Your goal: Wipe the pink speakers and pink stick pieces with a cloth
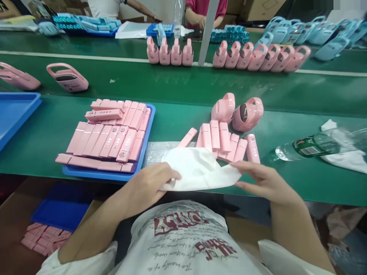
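Note:
A white cloth [197, 170] is stretched between my two hands at the front edge of the green table. My left hand [151, 179] pinches its left end, thumb on top. The right end is gripped between the thumb and fingers of my right hand [258, 177]. Just behind the cloth lies a loose group of pink stick-shaped pieces [215, 135], partly covered by it. One pink piece with printed buttons [252, 149] lies close to my right fingers. Under the cloth's left side shows a piece of bubble wrap [155, 151].
A blue tray [151, 118] full of pink pieces stands on the left. Two pink handled cases [248, 114] stand behind the pile. A plastic bottle [312, 147] lies on the right. More pink cases [258, 57] line the raised ledge; co-workers [197, 15] sit beyond.

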`<state>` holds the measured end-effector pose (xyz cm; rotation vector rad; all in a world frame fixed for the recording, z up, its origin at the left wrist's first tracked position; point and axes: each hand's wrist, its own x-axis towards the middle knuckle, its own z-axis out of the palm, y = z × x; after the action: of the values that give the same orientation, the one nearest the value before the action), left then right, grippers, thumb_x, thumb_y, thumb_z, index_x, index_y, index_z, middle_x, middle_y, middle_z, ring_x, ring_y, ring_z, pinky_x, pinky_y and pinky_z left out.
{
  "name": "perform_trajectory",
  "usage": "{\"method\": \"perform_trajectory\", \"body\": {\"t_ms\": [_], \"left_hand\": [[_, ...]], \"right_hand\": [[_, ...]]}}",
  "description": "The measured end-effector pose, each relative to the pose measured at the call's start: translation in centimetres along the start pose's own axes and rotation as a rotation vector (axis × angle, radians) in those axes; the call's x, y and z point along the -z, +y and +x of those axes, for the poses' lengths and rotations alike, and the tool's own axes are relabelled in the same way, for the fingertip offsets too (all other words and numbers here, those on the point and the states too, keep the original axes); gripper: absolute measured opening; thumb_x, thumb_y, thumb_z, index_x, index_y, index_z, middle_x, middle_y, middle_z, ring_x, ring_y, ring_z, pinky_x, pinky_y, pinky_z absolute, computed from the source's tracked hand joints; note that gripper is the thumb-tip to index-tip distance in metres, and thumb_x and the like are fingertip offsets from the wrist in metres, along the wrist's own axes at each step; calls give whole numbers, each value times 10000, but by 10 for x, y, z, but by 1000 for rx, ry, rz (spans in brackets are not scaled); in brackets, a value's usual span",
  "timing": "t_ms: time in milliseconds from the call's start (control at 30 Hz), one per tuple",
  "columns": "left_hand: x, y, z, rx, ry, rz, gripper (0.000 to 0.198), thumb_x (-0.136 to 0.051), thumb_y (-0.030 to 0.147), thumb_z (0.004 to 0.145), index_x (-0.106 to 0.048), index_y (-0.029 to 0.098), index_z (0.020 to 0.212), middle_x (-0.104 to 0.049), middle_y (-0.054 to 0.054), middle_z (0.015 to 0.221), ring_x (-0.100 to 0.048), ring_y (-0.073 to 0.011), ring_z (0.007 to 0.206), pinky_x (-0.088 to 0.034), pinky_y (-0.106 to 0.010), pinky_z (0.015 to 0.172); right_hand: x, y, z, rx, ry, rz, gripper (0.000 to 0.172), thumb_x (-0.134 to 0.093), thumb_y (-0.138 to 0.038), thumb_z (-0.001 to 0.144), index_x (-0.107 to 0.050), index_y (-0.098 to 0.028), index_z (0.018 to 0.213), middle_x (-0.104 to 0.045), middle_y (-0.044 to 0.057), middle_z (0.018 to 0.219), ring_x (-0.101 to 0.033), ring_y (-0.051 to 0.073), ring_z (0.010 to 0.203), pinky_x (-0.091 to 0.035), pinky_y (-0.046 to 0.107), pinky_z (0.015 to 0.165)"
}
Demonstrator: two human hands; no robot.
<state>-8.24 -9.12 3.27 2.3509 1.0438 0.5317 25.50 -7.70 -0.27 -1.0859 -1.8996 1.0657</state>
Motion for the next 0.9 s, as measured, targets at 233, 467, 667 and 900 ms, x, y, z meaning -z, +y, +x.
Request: {"method": "perform_trajectory", "body": {"t_ms": [233,467,667,900], "left_hand": [[-68,-32,-31,193,-167,-70,305,-424,-13,777,-570,192,949,-651,-32,936,-609,-163,865,-476,-270,755],[-52,-28,-29,275,-167,-228,137,-495,90,836,-587,190,853,-653,-1,844,-601,-136,774,-454,-243,689],[-41,-46,-4,464,115,-200,268,-582,293,867,-584,205,1120,-632,-8,913,-562,-113,682,-454,-235,624],[-58,-66,18,541,384,57,405,-548,180,844,-503,163,1246,-597,-74,1032,-577,-146,784,-515,-296,711]], "right_hand": [[-47,36,-35,-262,-110,-178,375,-599,-381,854,-661,-228,1190,-661,45,797,-604,157,667,-547,284,596],[-52,27,-27,-325,16,-156,346,-591,-437,855,-702,-203,1084,-580,9,677,-463,109,504,-447,253,470],[-47,27,-10,-161,259,-300,203,-599,-333,856,-712,-211,972,-562,-8,604,-465,120,496,-450,261,492],[-62,43,-1,-117,381,-662,312,-508,-341,920,-658,-174,1137,-637,46,741,-505,147,533,-458,294,514]]}}
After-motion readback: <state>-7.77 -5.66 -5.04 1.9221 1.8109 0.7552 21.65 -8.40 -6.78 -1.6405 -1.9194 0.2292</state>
